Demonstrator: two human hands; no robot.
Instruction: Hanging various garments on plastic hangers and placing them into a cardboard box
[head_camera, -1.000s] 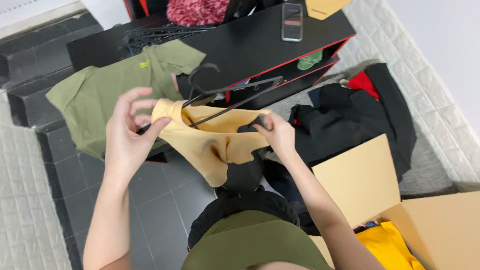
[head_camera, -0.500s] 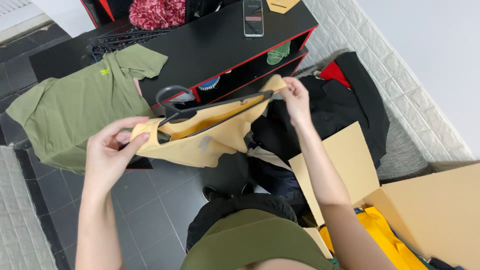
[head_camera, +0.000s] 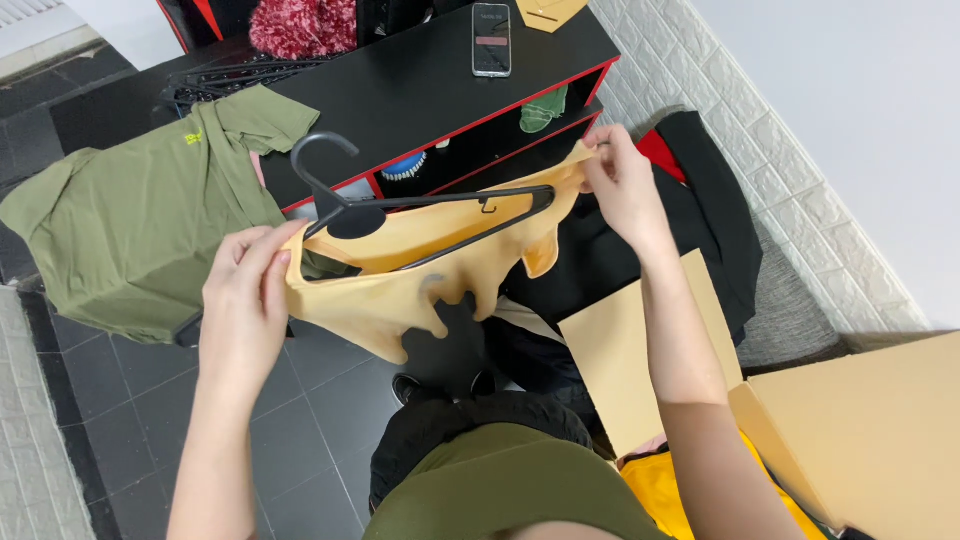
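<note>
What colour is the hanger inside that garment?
Black; the hanger shows best in the head view, against the pale yellow garment.

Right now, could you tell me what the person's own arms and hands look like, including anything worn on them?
Both forearms are bare, with no sleeve showing on either. The left hand and the right hand wear no gloves, and no rings, watch or bracelets are visible. The nails are short and unpainted. Lower down, an olive-green top covers the body.

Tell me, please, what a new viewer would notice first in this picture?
First, the pale yellow garment stretched at centre between the left hand and right hand, with a black hanger inside it. Then the olive shirt lying at left, and the open cardboard box at lower right.
</note>
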